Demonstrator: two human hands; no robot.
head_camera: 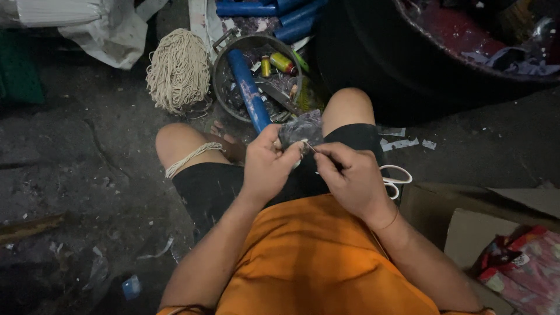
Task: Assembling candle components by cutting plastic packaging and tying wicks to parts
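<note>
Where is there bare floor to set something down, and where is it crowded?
Bare floor lies left of the left knee, below the cord bundle. A strip runs between the big tub and the cardboard box. Crowded: the bucket ahead of both hands.

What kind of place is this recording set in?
Probably an informal floor-level workshop for hand sewing or craft work: a bare, littered concrete floor, a bundle of cream cord, and a round metal pan holding thread spools and blue tubes.

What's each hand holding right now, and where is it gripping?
Left hand pinches the crumpled grey plastic piece by its lower edge; right hand pinches a thin needle-like thing at its end.
</note>
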